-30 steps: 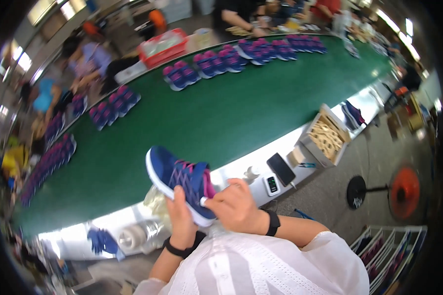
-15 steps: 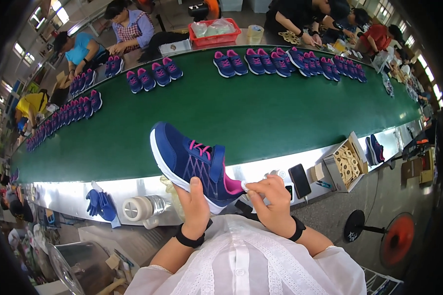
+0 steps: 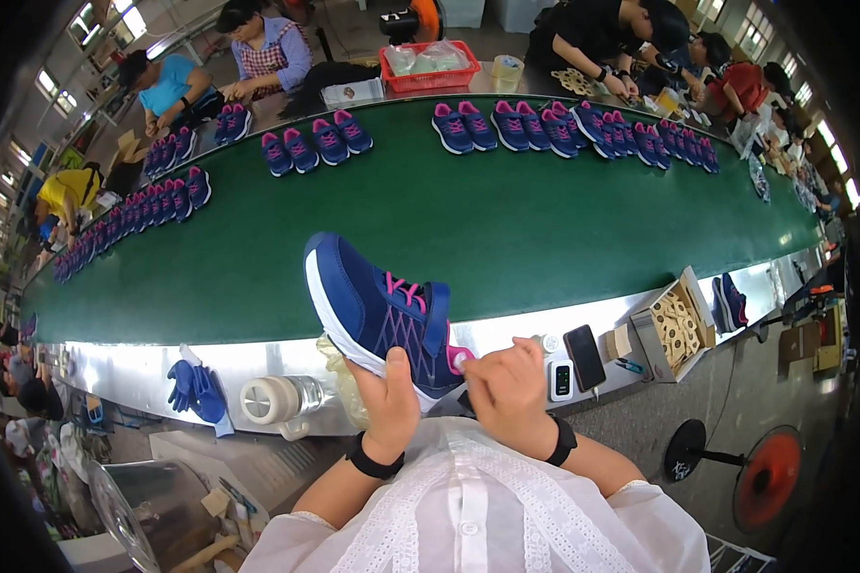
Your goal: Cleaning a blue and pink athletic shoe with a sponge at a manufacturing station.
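My left hand [image 3: 392, 406] grips a navy sneaker [image 3: 354, 301] from beneath its side, thumb lying against the upper. The sneaker has a white sole, pink laces, a pink lining and a strap, and its toe points away to the left. At the heel collar, my right hand [image 3: 511, 396] is closed, fingertips at a small white piece [image 3: 462, 360] that touches the pink lining. What kind of thing the white piece is cannot be made out. Both wrists wear black bands.
A green conveyor belt [image 3: 545, 220] carries rows of similar sneakers [image 3: 463, 127]. On the near metal ledge are a bottle [image 3: 269, 401], blue gloves [image 3: 196, 390], a phone [image 3: 584, 356], a small white device [image 3: 561, 380] and a box of cut-out pieces [image 3: 674, 329]. Several people work across the belt.
The sneaker and both hands sit slightly further right in the picture, though the whole view has shifted too. My right hand has moved closer in to the heel, fingers more curled.
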`<action>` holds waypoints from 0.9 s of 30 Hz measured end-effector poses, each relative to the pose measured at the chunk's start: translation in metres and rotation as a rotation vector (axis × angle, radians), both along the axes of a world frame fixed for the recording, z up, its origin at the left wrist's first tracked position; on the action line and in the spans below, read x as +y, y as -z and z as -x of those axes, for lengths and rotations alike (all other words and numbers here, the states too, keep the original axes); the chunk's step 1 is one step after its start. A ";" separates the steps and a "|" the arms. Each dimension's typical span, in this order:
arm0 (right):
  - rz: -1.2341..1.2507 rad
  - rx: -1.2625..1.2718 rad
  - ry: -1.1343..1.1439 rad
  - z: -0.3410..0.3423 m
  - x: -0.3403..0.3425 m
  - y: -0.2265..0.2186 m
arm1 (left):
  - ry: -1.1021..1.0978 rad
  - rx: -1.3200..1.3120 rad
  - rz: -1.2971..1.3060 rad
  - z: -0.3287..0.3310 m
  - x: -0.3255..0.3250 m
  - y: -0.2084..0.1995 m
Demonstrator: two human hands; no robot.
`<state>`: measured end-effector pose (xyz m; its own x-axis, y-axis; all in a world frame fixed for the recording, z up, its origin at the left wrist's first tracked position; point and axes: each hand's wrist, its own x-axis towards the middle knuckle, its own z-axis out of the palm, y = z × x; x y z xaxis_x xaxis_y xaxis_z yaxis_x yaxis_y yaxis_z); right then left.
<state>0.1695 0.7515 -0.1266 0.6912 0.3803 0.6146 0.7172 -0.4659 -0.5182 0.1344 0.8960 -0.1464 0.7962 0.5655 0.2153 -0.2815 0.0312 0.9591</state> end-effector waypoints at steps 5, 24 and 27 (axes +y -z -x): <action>-0.017 0.060 -0.031 -0.004 0.002 0.004 | -0.016 0.010 -0.025 0.002 0.004 0.004; 0.022 0.212 0.021 -0.012 -0.021 0.020 | -0.034 0.110 0.383 0.010 0.022 -0.009; -0.115 0.494 0.142 -0.011 -0.043 0.033 | -0.019 0.102 0.427 0.011 0.022 0.001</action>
